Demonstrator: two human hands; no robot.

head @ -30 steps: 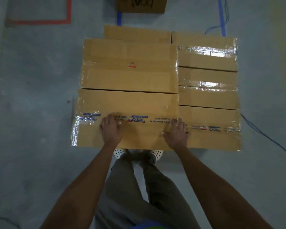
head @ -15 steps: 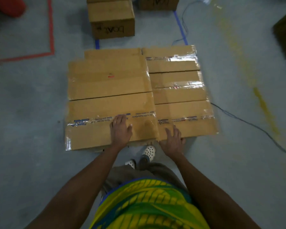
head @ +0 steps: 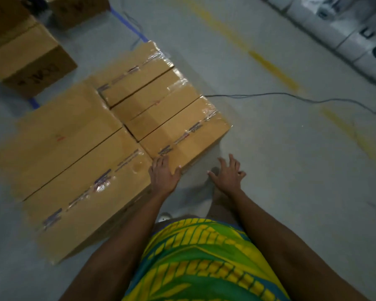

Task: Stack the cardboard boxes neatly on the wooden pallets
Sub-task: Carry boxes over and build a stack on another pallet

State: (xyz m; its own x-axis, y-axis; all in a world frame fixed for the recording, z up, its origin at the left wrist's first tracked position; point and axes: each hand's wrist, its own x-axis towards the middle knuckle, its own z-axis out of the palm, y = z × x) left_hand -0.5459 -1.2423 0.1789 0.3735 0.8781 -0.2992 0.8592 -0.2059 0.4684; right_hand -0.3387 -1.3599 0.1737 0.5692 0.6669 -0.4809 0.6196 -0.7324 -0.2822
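The left hand (head: 164,175) lies flat, fingers straight, on the near edge of a brown tape-sealed cardboard box (head: 182,137). The right hand (head: 227,175) hangs apart from it over the grey concrete floor (head: 291,170), fingers spread, holding nothing. That box sits in a tight block of brown cardboard boxes (head: 63,137), left of centre. A thin black cable (head: 269,94) runs far right.

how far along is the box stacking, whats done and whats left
Done: the taped boxes sit packed together in one block; the pallet under them is hidden. In hand: the left hand lies flat on the near right box at its corner, and the right hand hangs open over the floor. Left: at least two loose boxes stand on the floor beyond.
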